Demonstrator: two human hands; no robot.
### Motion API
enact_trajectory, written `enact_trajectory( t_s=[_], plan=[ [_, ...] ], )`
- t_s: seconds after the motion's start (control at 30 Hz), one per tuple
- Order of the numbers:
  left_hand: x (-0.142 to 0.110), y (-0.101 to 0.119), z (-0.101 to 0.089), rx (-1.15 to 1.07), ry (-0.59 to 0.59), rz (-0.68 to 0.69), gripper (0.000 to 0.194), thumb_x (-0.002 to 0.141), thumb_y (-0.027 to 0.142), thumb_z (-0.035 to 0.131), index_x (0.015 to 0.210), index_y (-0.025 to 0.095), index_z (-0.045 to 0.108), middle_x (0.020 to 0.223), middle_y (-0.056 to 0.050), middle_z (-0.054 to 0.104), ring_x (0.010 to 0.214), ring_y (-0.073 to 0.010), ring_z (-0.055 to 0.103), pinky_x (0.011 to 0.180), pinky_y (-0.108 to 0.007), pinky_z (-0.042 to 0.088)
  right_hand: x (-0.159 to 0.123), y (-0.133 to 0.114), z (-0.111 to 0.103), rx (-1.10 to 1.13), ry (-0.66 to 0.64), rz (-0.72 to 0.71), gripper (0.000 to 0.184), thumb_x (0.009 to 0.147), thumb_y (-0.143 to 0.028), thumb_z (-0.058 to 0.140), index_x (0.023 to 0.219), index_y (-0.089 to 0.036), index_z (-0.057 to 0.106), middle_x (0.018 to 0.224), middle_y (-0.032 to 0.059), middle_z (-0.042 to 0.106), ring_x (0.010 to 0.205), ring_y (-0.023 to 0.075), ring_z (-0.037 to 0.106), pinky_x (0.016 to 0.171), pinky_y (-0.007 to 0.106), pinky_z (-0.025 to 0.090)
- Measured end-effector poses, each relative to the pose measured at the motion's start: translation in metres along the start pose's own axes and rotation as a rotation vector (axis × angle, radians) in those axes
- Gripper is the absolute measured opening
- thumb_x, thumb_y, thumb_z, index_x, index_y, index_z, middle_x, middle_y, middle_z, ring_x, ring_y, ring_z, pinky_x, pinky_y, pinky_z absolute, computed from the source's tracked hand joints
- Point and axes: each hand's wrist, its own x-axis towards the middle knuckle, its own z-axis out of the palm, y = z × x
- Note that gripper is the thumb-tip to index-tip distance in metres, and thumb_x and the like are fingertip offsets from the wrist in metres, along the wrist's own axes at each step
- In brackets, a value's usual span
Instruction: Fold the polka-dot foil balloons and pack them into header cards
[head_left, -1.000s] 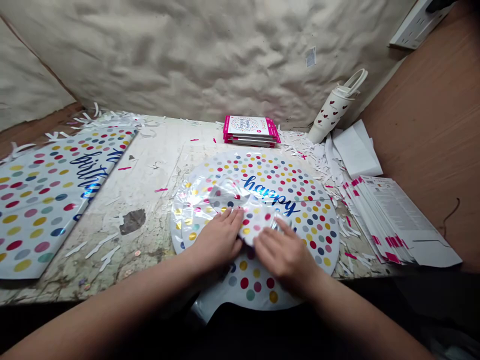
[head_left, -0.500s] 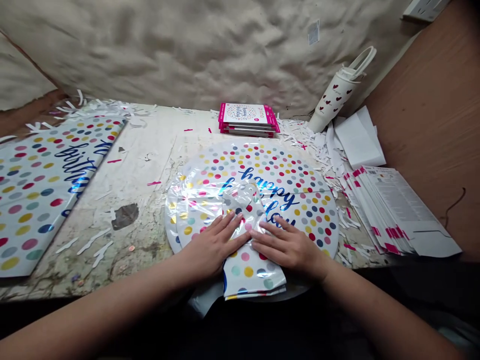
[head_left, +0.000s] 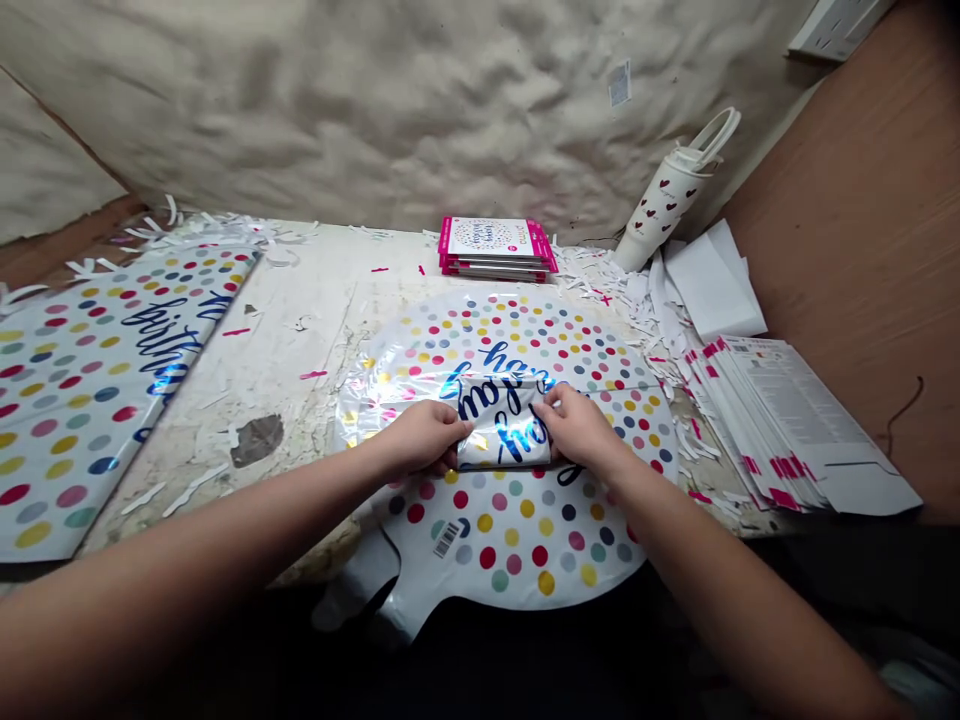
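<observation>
Between my two hands is a folded foil balloon (head_left: pixel 504 425), a compact white packet with blue lettering on its upper face. My left hand (head_left: pixel 429 436) pinches its left edge, thumb on top. On the right edge, my right hand (head_left: pixel 576 422) grips it with thumb and fingers. Beneath lies a stack of flat round foil balloons (head_left: pixel 517 530), white with coloured dots and blue script. A barcode shows near the front of the top one, and the balloon necks hang past the table's front edge at lower left.
More dotted foil sheets (head_left: pixel 82 400) lie at the left. A stack of pink-edged printed packets (head_left: pixel 495 240) sits at the back. To the right are a white tumbler with hearts (head_left: pixel 664 205), paper sheets (head_left: pixel 716 280) and a row of printed cards (head_left: pixel 795 420). Paper shreds litter the table.
Both hands went from lying flat on a longer dotted strip to gripping the sides of a shorter folded packet. The strip's near end is folded up, and lettering now faces up.
</observation>
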Motion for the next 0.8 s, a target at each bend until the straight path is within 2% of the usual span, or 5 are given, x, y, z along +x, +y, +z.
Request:
enact_trajectory(
  t_s=[0.2,0.4,0.6,0.67,0.8],
  plan=[
    [0.001,0.008,-0.006,0.000,-0.015,-0.012,0.035,0.070,0.047,0.061,0.056,0.017,0.049,0.047,-0.002,0.058,0.045,-0.0155,0.058,0.041,-0.022,0.042,-0.005,-0.012,0.029,-0.475,0.104,-0.554,0.050,0.093,-0.039,0.031,0.137,-0.016,0.035,0.144,0.0117,0.033,0.133,0.0291,0.025,0.107,0.048,0.020],
    [-0.026,0.009,-0.033,-0.383,-0.009,-0.081,0.039,0.061,0.040,0.074,0.089,0.017,0.058,0.094,-0.007,0.067,0.080,-0.0186,0.065,0.065,-0.026,0.052,0.006,-0.007,0.044,-0.438,-0.023,-0.407,0.069,0.088,-0.058,0.027,0.143,-0.018,0.019,0.151,0.0105,0.009,0.138,0.0309,0.003,0.110,0.048,0.006],
    [0.000,0.018,-0.007,0.012,-0.075,-0.027,0.032,0.057,0.038,0.073,0.064,0.017,0.051,0.043,0.004,0.051,0.038,-0.0112,0.047,0.034,-0.018,0.030,0.009,0.001,0.017,-0.409,0.003,-0.498,0.067,0.088,-0.055,0.030,0.143,-0.021,0.017,0.151,0.0087,0.013,0.138,0.0258,0.007,0.110,0.045,0.011],
    [-0.001,0.028,-0.001,-0.069,-0.046,0.028,0.026,0.059,0.033,0.070,0.069,0.017,0.052,0.049,0.003,0.056,0.045,-0.0122,0.053,0.039,-0.018,0.036,0.010,0.025,-0.022,-0.466,0.185,-0.362,0.067,0.087,-0.052,0.037,0.143,-0.023,0.015,0.152,0.0076,0.009,0.138,0.0253,0.005,0.109,0.048,0.013],
    [-0.019,0.037,-0.008,-0.360,-0.113,0.089,0.030,0.063,0.021,0.060,0.092,0.016,0.054,0.073,0.000,0.067,0.067,-0.0173,0.063,0.059,-0.024,0.049,0.001,0.103,-0.116,-0.543,0.646,0.430,0.080,0.082,-0.048,0.048,0.142,-0.006,0.015,0.148,0.0243,0.009,0.135,0.0376,0.010,0.100,0.059,0.022]
  ],
)
